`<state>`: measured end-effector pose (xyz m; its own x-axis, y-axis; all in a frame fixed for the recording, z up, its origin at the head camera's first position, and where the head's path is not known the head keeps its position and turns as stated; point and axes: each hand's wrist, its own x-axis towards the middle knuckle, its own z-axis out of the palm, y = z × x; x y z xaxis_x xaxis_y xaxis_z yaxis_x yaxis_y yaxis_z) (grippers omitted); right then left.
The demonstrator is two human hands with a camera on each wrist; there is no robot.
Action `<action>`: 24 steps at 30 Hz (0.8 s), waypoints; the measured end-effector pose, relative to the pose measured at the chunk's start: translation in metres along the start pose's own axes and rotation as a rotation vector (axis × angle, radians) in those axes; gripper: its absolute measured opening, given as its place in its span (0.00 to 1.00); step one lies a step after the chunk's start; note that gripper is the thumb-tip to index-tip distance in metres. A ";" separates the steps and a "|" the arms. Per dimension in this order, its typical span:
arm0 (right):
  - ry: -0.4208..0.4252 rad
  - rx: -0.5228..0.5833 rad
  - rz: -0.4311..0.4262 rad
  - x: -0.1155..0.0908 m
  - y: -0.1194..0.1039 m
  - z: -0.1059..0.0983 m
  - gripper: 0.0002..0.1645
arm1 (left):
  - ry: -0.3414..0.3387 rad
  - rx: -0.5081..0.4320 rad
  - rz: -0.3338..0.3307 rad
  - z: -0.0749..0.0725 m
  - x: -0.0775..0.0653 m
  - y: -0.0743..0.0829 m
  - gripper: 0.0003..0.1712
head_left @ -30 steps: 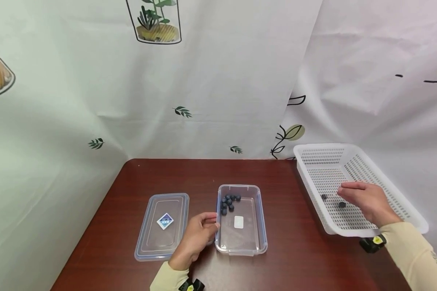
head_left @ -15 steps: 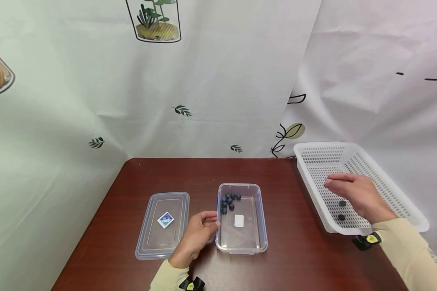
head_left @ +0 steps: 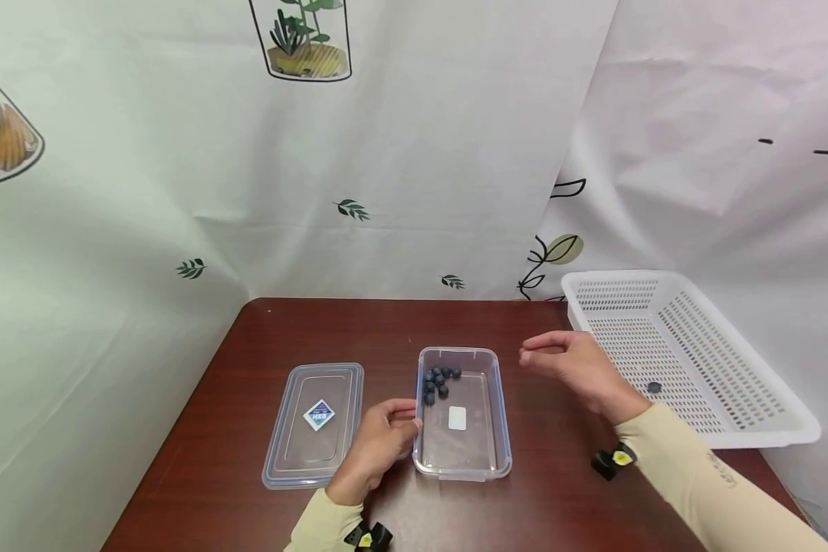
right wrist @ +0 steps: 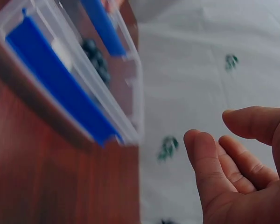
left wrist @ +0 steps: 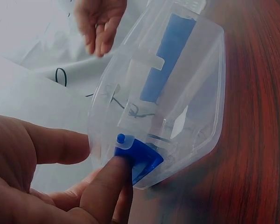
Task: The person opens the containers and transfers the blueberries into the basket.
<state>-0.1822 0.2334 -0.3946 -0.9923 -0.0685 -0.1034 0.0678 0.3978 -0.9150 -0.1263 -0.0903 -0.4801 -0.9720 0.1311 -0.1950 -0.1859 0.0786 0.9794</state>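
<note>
A clear plastic food container [head_left: 479,445] stands on the table with several blueberries [head_left: 431,387] gathered at its far left corner. My left hand [head_left: 379,445] holds its left side; in the left wrist view one finger touches a blue clip [left wrist: 147,163] and another finger [left wrist: 60,144] lies at the wall. My right hand [head_left: 579,372] is in the air between the container and a white basket [head_left: 790,399]. Two of its fingertips [right wrist: 205,144] come together in the right wrist view, and I cannot tell whether they pinch a berry. One blueberry [head_left: 654,387] shows on the basket floor.
The container's lid [head_left: 297,452], with a diamond-shaped label, lies flat on the dark red table [head_left: 386,326] left of my left hand. A white printed cloth [head_left: 421,153] hangs behind. The basket stands at the right, partly overlapped by my right sleeve.
My right hand has moved left, out from over the basket towards the container. One of two blueberries seen in the basket earlier no longer shows. My left hand stays at the container.
</note>
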 end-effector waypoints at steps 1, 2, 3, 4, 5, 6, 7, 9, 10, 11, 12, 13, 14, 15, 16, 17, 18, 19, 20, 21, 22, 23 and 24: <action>-0.014 0.002 0.005 0.003 0.000 0.009 0.27 | 0.000 0.002 0.002 0.000 0.000 0.000 0.24; -0.028 0.014 0.010 0.005 -0.001 0.017 0.26 | 0.001 0.004 0.003 0.000 0.000 0.000 0.23; -0.041 0.016 0.012 0.008 -0.001 0.025 0.26 | -0.001 0.003 0.004 0.000 0.000 0.000 0.24; -0.050 0.013 0.014 0.010 -0.001 0.033 0.24 | -0.003 0.000 0.003 0.000 0.000 0.000 0.24; -0.056 0.006 0.015 0.013 -0.001 0.040 0.23 | -0.004 -0.002 0.001 0.000 0.000 0.000 0.24; -0.065 0.013 0.015 0.015 -0.001 0.047 0.22 | -0.007 -0.007 0.001 -0.001 0.000 0.000 0.24; -0.067 0.005 0.014 0.018 0.000 0.054 0.21 | -0.010 -0.008 0.000 -0.001 0.000 0.000 0.24; -0.080 -0.002 0.010 0.023 0.002 0.067 0.19 | -0.012 -0.008 -0.002 -0.001 0.000 0.000 0.24; -0.085 -0.008 0.010 0.025 0.003 0.073 0.18 | -0.012 -0.007 -0.004 -0.001 0.000 0.000 0.24; -0.091 -0.013 0.008 0.028 0.005 0.079 0.17 | -0.012 -0.005 -0.003 -0.001 0.001 0.000 0.24; -0.095 -0.020 0.008 0.030 0.007 0.085 0.17 | -0.012 -0.004 -0.003 -0.001 0.001 0.000 0.24; -0.099 -0.034 0.011 0.031 0.008 0.090 0.16 | -0.011 -0.002 -0.004 -0.001 0.001 0.000 0.24; -0.101 -0.048 0.012 0.033 0.009 0.095 0.15 | -0.011 -0.003 -0.004 -0.001 0.002 0.001 0.25; -0.100 -0.065 0.011 0.034 0.010 0.100 0.14 | -0.010 -0.002 -0.004 -0.001 0.002 0.001 0.25; -0.096 -0.083 0.010 0.035 0.010 0.104 0.13 | -0.011 -0.004 -0.003 -0.001 0.002 0.001 0.25; -0.089 -0.106 0.008 0.036 0.010 0.108 0.12 | -0.012 -0.007 -0.002 -0.001 0.002 0.001 0.24; -0.085 -0.130 0.002 0.037 0.010 0.112 0.11 | -0.014 -0.010 -0.001 -0.001 0.003 0.000 0.24; -0.083 -0.153 -0.009 0.038 0.009 0.115 0.10 | -0.015 -0.011 0.000 -0.001 0.003 0.000 0.24; -0.083 -0.178 -0.021 0.039 0.009 0.118 0.09 | -0.017 -0.014 0.000 -0.001 0.003 0.000 0.24; -0.090 -0.198 -0.037 0.040 0.009 0.121 0.09 | -0.019 -0.014 0.001 -0.002 0.003 0.000 0.24; -0.098 -0.214 -0.045 0.040 0.008 0.123 0.08 | -0.021 -0.014 0.002 -0.002 0.003 0.000 0.24; -0.107 -0.232 -0.051 0.040 0.008 0.126 0.08 | -0.022 -0.011 0.005 -0.003 0.003 0.000 0.24; -0.117 -0.245 -0.056 0.040 0.008 0.128 0.08 | -0.022 -0.005 0.007 -0.003 0.003 -0.001 0.24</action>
<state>-0.2085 0.1164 -0.4561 -0.9741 -0.1962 -0.1128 -0.0279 0.5988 -0.8004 -0.1292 -0.0935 -0.4811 -0.9699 0.1533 -0.1892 -0.1799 0.0725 0.9810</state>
